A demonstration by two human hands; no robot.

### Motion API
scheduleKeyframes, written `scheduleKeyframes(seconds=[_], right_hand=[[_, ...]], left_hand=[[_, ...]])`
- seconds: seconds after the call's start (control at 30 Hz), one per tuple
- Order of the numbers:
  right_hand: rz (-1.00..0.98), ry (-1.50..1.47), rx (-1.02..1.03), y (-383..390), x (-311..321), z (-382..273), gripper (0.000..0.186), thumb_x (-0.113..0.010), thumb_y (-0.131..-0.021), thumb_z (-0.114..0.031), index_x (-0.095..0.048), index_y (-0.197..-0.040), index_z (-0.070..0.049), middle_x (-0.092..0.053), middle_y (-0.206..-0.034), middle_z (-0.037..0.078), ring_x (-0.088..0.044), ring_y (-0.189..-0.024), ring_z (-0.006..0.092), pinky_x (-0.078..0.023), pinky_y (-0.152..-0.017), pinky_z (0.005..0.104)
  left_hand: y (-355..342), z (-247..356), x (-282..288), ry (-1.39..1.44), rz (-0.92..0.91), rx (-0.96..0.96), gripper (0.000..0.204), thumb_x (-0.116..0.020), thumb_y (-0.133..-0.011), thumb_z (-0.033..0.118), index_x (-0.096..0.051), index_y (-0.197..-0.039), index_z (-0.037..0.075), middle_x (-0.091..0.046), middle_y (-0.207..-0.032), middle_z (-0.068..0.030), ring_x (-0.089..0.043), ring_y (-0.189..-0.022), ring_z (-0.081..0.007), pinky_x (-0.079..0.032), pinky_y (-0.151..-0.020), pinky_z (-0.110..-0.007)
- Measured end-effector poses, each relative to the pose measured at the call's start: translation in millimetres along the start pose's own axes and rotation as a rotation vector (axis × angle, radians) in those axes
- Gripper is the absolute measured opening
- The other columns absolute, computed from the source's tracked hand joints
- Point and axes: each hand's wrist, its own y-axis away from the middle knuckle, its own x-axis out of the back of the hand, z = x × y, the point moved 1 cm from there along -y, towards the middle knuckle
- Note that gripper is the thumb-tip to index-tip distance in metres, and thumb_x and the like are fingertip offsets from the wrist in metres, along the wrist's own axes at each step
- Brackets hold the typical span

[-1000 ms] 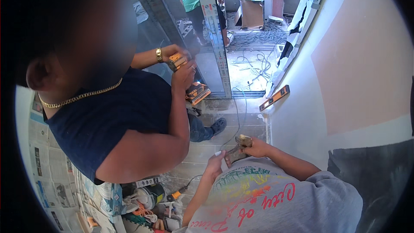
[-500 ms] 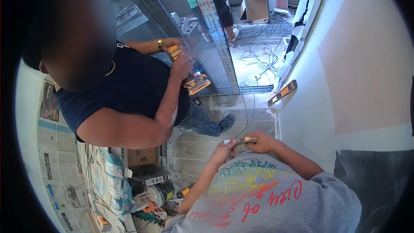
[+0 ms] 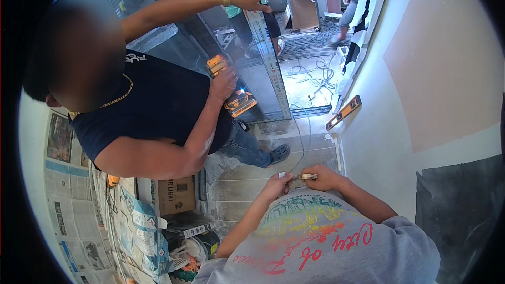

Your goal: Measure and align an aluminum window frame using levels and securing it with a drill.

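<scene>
In front of my grey shirt [image 3: 321, 236], my two hands are close together. My right hand [image 3: 324, 179] is closed around a small hand tool [image 3: 305, 176] with a tan, worn handle; its kind is unclear. The tool's thin end points toward my left hand [image 3: 275, 185]. That hand's fingers are bent and pressed at this end, and something white covers one fingertip. What the left fingers pinch is too small to make out. To the left stands a co-worker in a dark shirt, one hand on a yellow-and-black cordless drill [image 3: 239, 104], the other arm stretched over the door frame.
A metal door frame [image 3: 271, 68] with film on it rises ahead. An orange spirit level [image 3: 343, 113] leans against the right wall. A thin cable [image 3: 302, 144] crosses the tiled floor. Bags, a box [image 3: 176, 195] and a bucket crowd the lower left. Other people stand beyond the doorway.
The co-worker has raised one arm from the drill to the door frame. Another person has appeared at the upper right. My hands stay together with the tool, slightly shifted.
</scene>
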Motion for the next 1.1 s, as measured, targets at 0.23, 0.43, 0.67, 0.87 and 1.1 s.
scheduleKeyframes(seconds=[0.23,0.43,0.67,0.87,1.1], right_hand=[[0.009,0.012,-0.004,-1,-8,-2,0.016,-0.059,-0.076,-0.010,-0.062,-0.089,-0.003,-0.061,-0.070,0.015,-0.057,-0.060,0.0236,-0.047,-0.060,0.0347],[0.018,0.000,-0.021,-7,0,-4,0.017,-0.058,-0.075,-0.010,-0.063,-0.091,-0.004,-0.061,-0.069,0.015,-0.057,-0.060,0.0235,-0.047,-0.060,0.0350],[0.016,-0.013,0.004,-13,10,-5,0.017,-0.058,-0.075,-0.013,-0.062,-0.089,-0.003,-0.060,-0.070,0.018,-0.057,-0.062,0.0326,-0.047,-0.061,0.0385],[0.010,-0.048,-0.004,-19,15,7,0.017,-0.057,-0.076,-0.011,-0.064,-0.090,-0.004,-0.062,-0.069,0.012,-0.058,-0.063,0.0186,-0.048,-0.061,0.0331],[0.025,-0.072,0.001,-22,23,6,0.018,-0.057,-0.075,-0.010,-0.063,-0.090,-0.003,-0.061,-0.069,0.012,-0.057,-0.062,0.0184,-0.048,-0.062,0.0326]], left_hand=[[0,-6,15,-0.054,-0.044,0.033,0.019,-0.054,-0.095,0.026,-0.058,-0.087,0.009,-0.052,-0.070,0.0004,-0.048,-0.053,-0.0098,-0.039,-0.049,-0.025],[-4,5,7,-0.011,0.024,0.026,0.026,-0.057,-0.092,0.029,-0.053,-0.073,0.011,-0.050,-0.061,0.0015,-0.048,-0.049,-0.0099,-0.035,-0.044,-0.026],[-11,7,10,-0.048,0.013,0.017,0.028,-0.058,-0.091,0.031,-0.053,-0.072,0.012,-0.050,-0.061,0.0020,-0.047,-0.048,-0.0093,-0.034,-0.043,-0.025],[-11,20,5,-0.094,0.029,0.008,0.026,-0.059,-0.091,0.030,-0.054,-0.073,0.011,-0.050,-0.060,0.0023,-0.046,-0.048,-0.0087,-0.034,-0.044,-0.025],[-19,21,6,-0.085,0.027,-0.014,0.024,-0.061,-0.090,0.029,-0.056,-0.076,0.011,-0.051,-0.062,0.0029,-0.045,-0.051,-0.0076,-0.035,-0.046,-0.024]])
